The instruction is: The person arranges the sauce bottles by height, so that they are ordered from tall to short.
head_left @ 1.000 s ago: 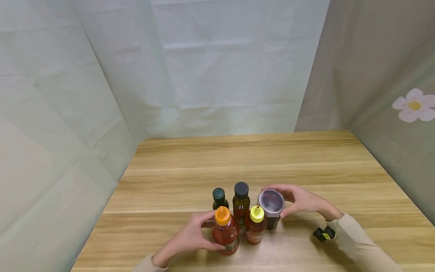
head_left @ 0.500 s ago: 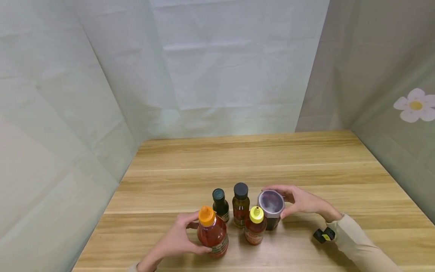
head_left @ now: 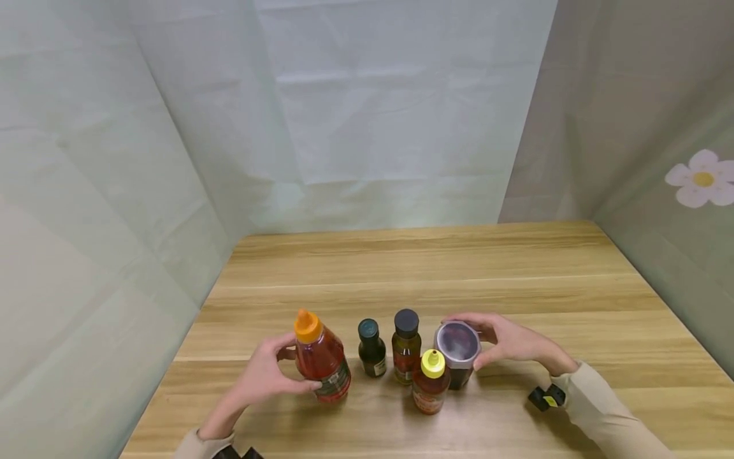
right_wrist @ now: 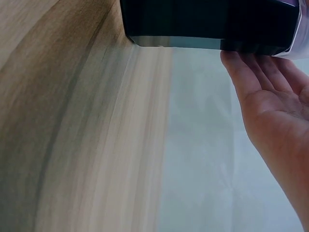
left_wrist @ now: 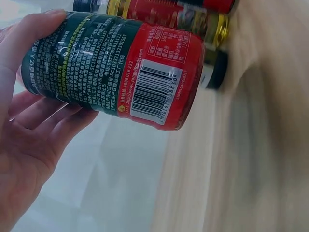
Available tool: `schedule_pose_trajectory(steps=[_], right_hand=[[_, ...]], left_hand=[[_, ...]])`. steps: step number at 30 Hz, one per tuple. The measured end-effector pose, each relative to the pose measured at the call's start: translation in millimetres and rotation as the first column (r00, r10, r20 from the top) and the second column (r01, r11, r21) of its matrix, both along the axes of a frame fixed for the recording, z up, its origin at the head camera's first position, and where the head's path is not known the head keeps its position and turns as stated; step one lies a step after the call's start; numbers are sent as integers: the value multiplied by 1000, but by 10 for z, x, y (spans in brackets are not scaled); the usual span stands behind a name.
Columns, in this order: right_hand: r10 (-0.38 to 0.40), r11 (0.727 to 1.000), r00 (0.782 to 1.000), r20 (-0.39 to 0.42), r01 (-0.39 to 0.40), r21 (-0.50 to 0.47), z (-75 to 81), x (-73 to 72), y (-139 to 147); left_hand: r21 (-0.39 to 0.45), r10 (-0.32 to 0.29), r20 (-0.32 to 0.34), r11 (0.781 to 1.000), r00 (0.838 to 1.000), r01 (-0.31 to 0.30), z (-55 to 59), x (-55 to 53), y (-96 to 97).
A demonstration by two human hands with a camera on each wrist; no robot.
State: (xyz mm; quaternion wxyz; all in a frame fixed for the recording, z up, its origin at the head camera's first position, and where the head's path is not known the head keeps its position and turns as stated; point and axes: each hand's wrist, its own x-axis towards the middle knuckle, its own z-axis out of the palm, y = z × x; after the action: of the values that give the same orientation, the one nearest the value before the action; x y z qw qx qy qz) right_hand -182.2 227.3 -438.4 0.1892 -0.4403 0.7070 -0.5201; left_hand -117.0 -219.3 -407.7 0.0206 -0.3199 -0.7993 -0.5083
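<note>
My left hand [head_left: 265,377] grips a large red sauce bottle [head_left: 322,358] with an orange nozzle cap, fingers behind it and thumb across its label. The bottle leans toward the left, its base close over the table. In the left wrist view its green and red label [left_wrist: 111,67] shows a barcode. My right hand [head_left: 513,341] holds a dark jar [head_left: 459,375] with a translucent lid, standing upright on the table, thumb and fingers on opposite sides. In the right wrist view the fingers [right_wrist: 241,72] meet the jar's dark side [right_wrist: 193,21].
Between the hands stand a small dark bottle [head_left: 373,354] with a green cap, a black-capped bottle [head_left: 406,350] and a small yellow-capped sauce bottle [head_left: 430,389], close to the jar. Pale cloth walls [head_left: 390,127] border the wooden table [head_left: 424,255] at the back and sides.
My left hand has carried the orange-capped sauce bottle leftward, away from the other bottles, and it now tilts more. The right hand and jar have stayed in place.
</note>
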Motion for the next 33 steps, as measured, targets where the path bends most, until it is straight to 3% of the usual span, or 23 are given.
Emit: schedule_pose_trajectory(steps=[7,15,22,28,33], right_hand=[[-4,1000,1000,-3,4,5,18,-5,-14],[3,1000,1000,-21,-3,3,37,15,-36],[1,1000,1000,-10,-1,10,54,10,-20],[-5,1000,1000,-12,5,16,59,11,-12],[8,1000,1000,4,-8,12,47,21,-22]], left_hand=[[-23,96,2,995,995,-96,18,-307,-84],[-41,156,82,987,984,-153,22,-617,-70],[-27,256,197,966,947,-256,-29,-915,47],[-65,370,196,929,908,-365,-35,-1138,154],[-52,418,200,908,886,-417,-65,-1338,192]])
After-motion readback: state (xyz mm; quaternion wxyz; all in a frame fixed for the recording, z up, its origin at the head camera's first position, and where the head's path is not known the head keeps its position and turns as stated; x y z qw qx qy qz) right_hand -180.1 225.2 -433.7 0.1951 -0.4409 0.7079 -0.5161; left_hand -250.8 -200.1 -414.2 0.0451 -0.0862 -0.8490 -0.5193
